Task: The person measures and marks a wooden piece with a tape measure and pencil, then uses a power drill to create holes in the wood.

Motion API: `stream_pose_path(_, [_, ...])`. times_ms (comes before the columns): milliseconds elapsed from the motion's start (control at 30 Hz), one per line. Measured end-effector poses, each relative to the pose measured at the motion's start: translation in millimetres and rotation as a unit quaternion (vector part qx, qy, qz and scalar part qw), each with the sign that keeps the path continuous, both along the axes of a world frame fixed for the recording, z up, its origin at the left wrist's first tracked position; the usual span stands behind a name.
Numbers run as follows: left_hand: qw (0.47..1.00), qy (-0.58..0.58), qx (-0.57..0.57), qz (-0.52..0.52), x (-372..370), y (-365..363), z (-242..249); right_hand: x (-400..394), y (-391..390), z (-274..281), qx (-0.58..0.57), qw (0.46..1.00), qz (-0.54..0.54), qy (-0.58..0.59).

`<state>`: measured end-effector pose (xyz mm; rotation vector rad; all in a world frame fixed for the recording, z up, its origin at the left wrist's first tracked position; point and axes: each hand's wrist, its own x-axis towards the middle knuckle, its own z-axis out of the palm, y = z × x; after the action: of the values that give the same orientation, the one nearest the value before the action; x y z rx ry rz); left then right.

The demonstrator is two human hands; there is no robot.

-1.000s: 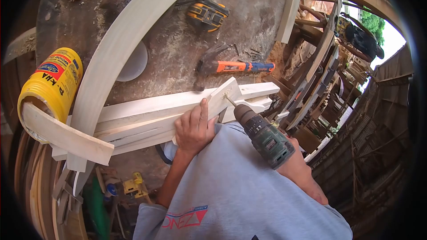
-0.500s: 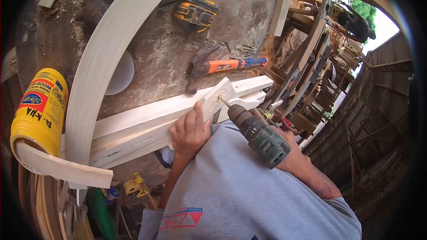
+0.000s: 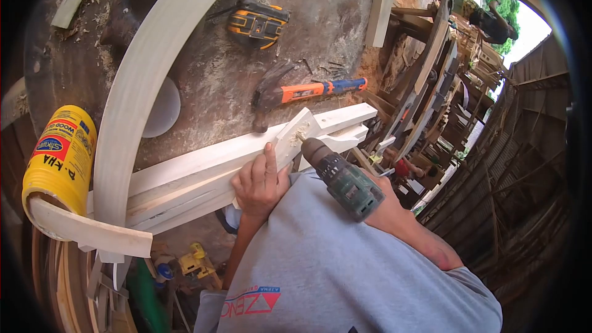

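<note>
My right hand [image 3: 388, 209] is wrapped around a green and black power drill [image 3: 348, 188]. The drill's bit points into a short pale wooden block [image 3: 290, 142], and the chuck is close to its face. Wood shavings cling around the drilled spot. My left hand [image 3: 259, 182] is closed on the block's lower edge, its index finger up along the side. The block lies across several long pale wooden strips [image 3: 191, 163]. A hammer [image 3: 308, 91] with an orange and blue handle lies just beyond them.
A black and yellow tape measure [image 3: 259, 23] lies on the dusty worktable [image 3: 320, 18]. A curved wooden piece [image 3: 145, 68] arches over the left side beside a yellow wood glue bottle [image 3: 58, 160]. Nails lie near the hammer. Other people are in the background at right.
The drill has moved up and left, its chuck now nearer the block and less of the bit showing. My left hand stays on the block. The whole view has shifted slightly.
</note>
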<state>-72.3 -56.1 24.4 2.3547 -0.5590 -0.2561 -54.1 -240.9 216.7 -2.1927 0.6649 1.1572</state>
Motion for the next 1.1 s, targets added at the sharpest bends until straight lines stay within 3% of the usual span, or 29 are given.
stream_pose_path(100, [1.000, -0.010, 0.012, -0.006, -3, 4, -2, -1, 5, -18, -0.003, 0.998, -0.058, -0.021])
stream_pose_path(133, [1.000, -0.010, 0.019, -0.011, -4, 3, -3, -5, 2, -22, -0.019, 1.000, 0.007, -0.019])
stream_pose_path(167, [1.000, -0.006, 0.019, -0.013, -5, 3, -4, -5, -1, -20, -0.019, 1.000, 0.005, -0.015])
stream_pose_path(267, [0.999, -0.021, 0.027, -0.017, -5, 2, -5, -4, -7, -11, 0.011, 0.997, -0.069, 0.017])
stream_pose_path(467, [1.000, 0.023, -0.008, -0.003, -3, 1, 2, -12, -15, 29, 0.027, 0.997, -0.079, 0.001])
stream_pose_path(567, [0.999, 0.050, -0.013, -0.005, 1, -4, 7, -39, -22, 65, 0.037, 0.995, -0.080, -0.041])
stream_pose_path(633, [0.999, 0.051, -0.010, -0.011, 4, -3, 9, -65, -17, 84, -0.025, 0.991, -0.054, -0.117])
stream_pose_path(700, [0.999, 0.038, -0.004, -0.037, 5, -2, 9, -98, -8, 83, -0.043, 0.972, -0.135, -0.187])
stream_pose_path(767, [0.999, 0.027, 0.010, -0.044, 4, -1, 5, -131, 0, 75, -0.122, 0.962, -0.186, -0.160])
stream_pose_path(833, [0.999, 0.027, -0.015, -0.040, 9, 6, 7, -167, 6, 64, -0.154, 0.941, -0.219, -0.205])
stream_pose_path(900, [0.999, 0.039, 0.008, -0.031, 19, 28, 18, -201, 9, 55, -0.119, 0.921, -0.322, -0.183])
stream_pose_path(1000, [0.995, 0.026, 0.074, -0.056, 22, 67, 24, -247, 10, 44, -0.098, 0.917, -0.332, -0.200])
stream_pose_path(1100, [0.986, -0.042, 0.145, -0.071, 10, 63, 40, -267, 17, 29, -0.092, 0.909, -0.352, -0.201])
